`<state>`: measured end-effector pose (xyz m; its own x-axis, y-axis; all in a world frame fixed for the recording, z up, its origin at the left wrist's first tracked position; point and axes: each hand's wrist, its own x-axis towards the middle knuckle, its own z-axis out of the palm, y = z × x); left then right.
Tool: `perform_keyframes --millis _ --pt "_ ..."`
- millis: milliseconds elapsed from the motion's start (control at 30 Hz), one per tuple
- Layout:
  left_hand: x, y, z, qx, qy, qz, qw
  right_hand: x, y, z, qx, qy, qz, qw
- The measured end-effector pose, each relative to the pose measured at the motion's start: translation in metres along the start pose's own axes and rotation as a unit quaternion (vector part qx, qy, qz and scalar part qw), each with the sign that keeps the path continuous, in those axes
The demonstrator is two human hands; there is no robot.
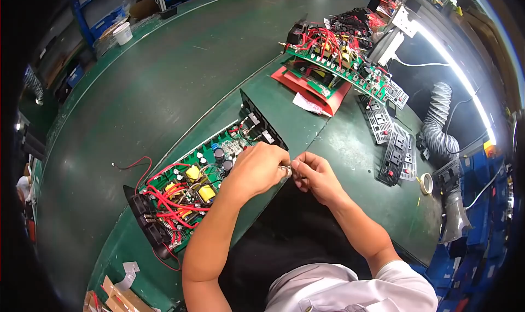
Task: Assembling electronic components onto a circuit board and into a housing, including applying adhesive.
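A green circuit board point(188, 183) with red wires, yellow coils and black end panels lies on the green table point(164, 76) in front of me. My left hand point(258, 167) hovers over the board's near right end, fingers pinched on a small metal part point(285, 170). My right hand point(314, 175) meets it from the right, fingertips pinched on the same small part. What exactly the part is stays too small to tell.
A second wired board point(328, 55) rests on a red tray point(309, 87) further back. Black socket panels point(396, 156) lie at right, beside a tape roll point(426, 183) and a grey flexible duct point(440, 120). A white cup point(123, 33) stands far left. Cardboard scraps point(117, 298) sit at lower left.
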<state>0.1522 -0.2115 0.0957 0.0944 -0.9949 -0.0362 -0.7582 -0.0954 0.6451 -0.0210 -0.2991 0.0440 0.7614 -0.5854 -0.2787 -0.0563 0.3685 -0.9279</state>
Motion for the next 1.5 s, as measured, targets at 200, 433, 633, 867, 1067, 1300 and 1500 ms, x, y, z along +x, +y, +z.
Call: perform_keyframes --millis 200,433,633,867,1067,1300,1500 --pt "0.004 -0.007 0.003 0.005 0.059 0.048 0.997 0.004 -0.007 0.007 -0.057 0.015 -0.035 0.998" --pt "0.012 -0.037 -0.011 -0.183 0.174 -0.056 0.966 0.042 -0.036 0.020 -0.412 0.116 -0.408 0.807" --pt "0.029 -0.104 -0.002 -0.165 0.379 -0.168 0.895 0.106 -0.059 0.037 -0.443 0.052 -0.371 0.815" --pt "0.028 -0.109 0.011 -0.265 0.368 -0.187 0.872 0.137 -0.035 0.023 -0.448 -0.079 -0.204 0.867" --pt "0.023 -0.097 0.004 -0.375 0.355 -0.188 0.835 0.143 -0.039 0.017 -0.427 -0.116 -0.205 0.873" --pt "0.024 -0.108 0.004 -0.159 0.410 -0.224 0.870 0.143 -0.049 0.023 -0.410 -0.159 -0.229 0.868" --pt "0.025 -0.117 0.006 -0.095 0.401 -0.211 0.887 0.145 -0.044 0.029 -0.385 -0.186 -0.213 0.879"
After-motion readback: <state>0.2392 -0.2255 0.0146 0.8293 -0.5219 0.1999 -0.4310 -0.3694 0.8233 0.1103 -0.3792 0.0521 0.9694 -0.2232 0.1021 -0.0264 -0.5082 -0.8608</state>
